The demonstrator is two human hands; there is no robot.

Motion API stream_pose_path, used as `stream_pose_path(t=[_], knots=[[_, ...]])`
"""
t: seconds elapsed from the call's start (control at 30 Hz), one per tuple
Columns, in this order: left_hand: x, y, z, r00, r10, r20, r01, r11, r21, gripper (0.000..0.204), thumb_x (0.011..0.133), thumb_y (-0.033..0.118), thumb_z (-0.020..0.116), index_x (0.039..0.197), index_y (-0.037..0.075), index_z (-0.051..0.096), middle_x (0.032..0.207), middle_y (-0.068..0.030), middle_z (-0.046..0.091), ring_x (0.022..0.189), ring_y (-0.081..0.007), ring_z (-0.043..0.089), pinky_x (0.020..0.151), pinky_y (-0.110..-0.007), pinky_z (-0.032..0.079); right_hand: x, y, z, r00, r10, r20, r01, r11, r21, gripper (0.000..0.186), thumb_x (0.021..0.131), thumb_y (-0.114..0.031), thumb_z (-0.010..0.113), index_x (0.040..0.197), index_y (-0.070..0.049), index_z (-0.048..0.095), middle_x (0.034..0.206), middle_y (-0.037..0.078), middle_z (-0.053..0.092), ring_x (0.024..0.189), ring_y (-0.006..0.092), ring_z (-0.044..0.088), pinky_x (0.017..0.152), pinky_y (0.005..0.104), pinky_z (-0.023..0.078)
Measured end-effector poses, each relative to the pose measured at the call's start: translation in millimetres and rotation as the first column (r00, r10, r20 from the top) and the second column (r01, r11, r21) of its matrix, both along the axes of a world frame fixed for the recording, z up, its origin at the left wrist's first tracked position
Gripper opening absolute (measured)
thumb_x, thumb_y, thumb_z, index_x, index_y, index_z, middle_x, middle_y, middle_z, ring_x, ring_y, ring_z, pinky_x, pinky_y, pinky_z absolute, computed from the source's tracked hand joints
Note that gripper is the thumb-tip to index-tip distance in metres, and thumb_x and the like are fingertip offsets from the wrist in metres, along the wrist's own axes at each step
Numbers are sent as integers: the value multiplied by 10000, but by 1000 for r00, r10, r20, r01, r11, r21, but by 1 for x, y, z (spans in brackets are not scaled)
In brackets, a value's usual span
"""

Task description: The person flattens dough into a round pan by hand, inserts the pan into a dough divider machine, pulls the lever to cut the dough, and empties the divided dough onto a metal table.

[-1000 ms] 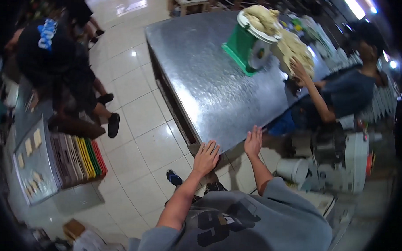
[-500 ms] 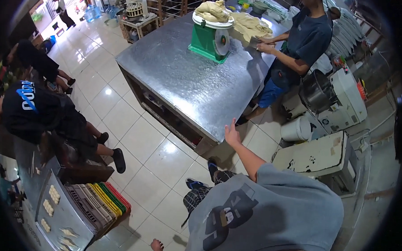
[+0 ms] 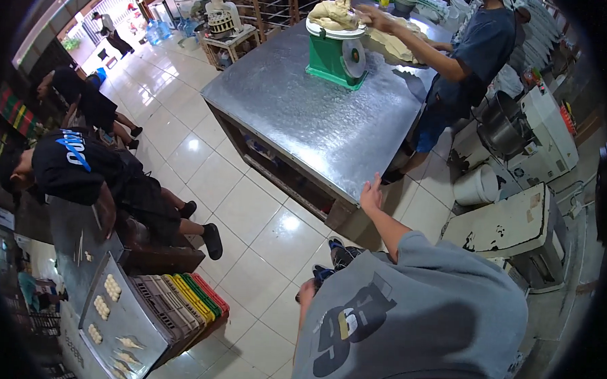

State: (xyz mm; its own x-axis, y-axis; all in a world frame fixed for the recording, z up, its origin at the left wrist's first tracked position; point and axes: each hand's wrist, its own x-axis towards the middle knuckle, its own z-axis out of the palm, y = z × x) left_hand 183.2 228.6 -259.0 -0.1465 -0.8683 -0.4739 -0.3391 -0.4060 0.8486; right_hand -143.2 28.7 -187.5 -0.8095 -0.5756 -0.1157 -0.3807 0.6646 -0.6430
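Observation:
My right hand (image 3: 371,194) is at the near corner of the metal-topped table (image 3: 293,109), fingers stretched out with nothing in them. Whether it touches the edge I cannot tell. My left hand (image 3: 306,291) hangs low beside my leg, near my sandals; its fingers are too small and turned away to read. On the table stands a green scale (image 3: 331,60) with a lump of dough (image 3: 335,14) on its white pan. Flattened dough (image 3: 395,46) lies behind it. A co-worker (image 3: 479,52) at the right side of the table reaches one hand to the dough on the scale.
At left, two people (image 3: 83,168) bend over a work surface. Below them are a tray (image 3: 111,330) with small dough balls and stacked crates (image 3: 186,299). To my right stand a mixer (image 3: 513,130), a white bucket (image 3: 477,185) and a worn pale box (image 3: 499,223).
My view has shifted, so the table sits farther right and higher. My left hand has swung up toward my leg. The co-worker's hand has gone from the flattened dough to the scale.

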Motion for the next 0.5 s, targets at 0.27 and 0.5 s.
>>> stream_pose_path(t=[0.27,0.5], knots=[[65,6,15,973,42,228,-93,972,217,310,845,304,587,1041,68,627,842,-120,656,691,-159,604,592,-290,473,-8,-52,-10,802,-570,176,589,804,-82,565,906,-490,386,1259,-53,321,962,297,598,905,481,562,808,527,425],[162,90,7,498,781,376,-850,354,391,241,811,278,511,943,80,553,831,-92,595,627,-184,522,511,-325,392,-4,-51,3,859,-511,46,510,860,21,553,918,-518,316,1228,-64,377,923,281,618,866,453,596,756,535,449]])
